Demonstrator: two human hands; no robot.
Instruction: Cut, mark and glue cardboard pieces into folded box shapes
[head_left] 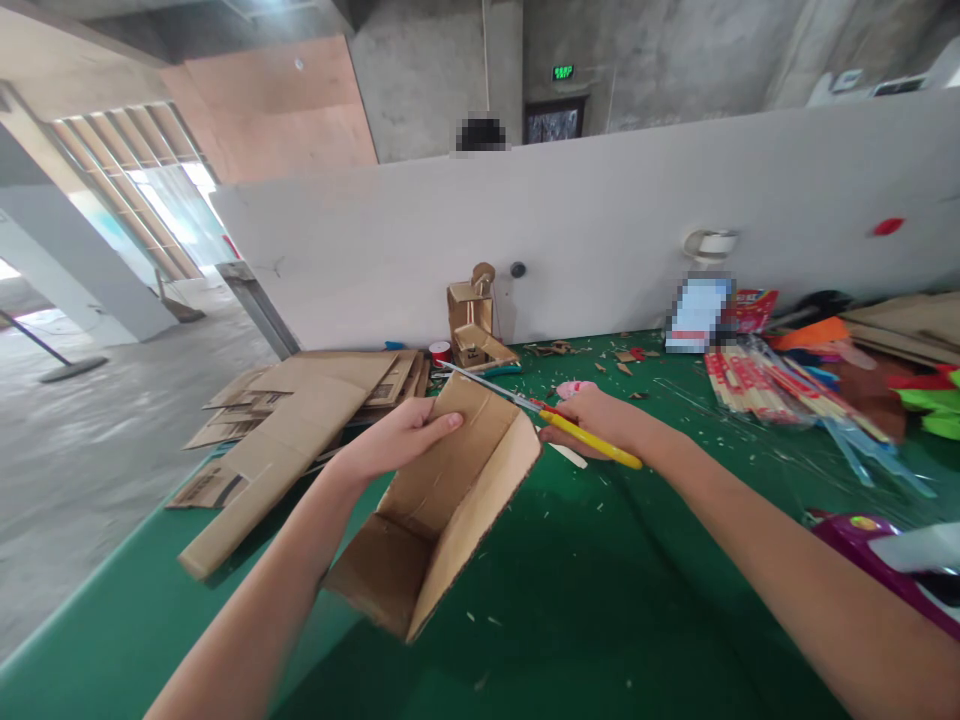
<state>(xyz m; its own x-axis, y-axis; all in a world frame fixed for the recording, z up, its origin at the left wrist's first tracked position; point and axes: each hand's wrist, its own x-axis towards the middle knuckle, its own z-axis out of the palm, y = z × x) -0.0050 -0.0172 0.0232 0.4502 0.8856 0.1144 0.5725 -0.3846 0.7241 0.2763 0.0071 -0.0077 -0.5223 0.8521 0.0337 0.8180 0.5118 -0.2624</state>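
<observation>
My left hand (pixel 409 432) grips a folded piece of cardboard (pixel 457 460) by its upper left edge, thumb on the inner face. The cardboard is bent into an open box-like form, tilted above the green table (pixel 540 610). In my right hand (pixel 589 412) is a pair of scissors (pixel 589 442) with yellow and red handles. Its long blades point up and left, across the cardboard's far edge; whether they touch it I cannot tell. Beyond them stands a small cardboard construction (pixel 471 318) with a round top piece, beside a red and white spool (pixel 440 352).
Flat cardboard sheets (pixel 300 410) are stacked at the left. Wrapped wooden sticks (pixel 750 385), a phone (pixel 699 312) and coloured scraps lie at the right. A purple and white device (pixel 885 565) sits near the right edge. A white partition (pixel 585 240) borders the table's back.
</observation>
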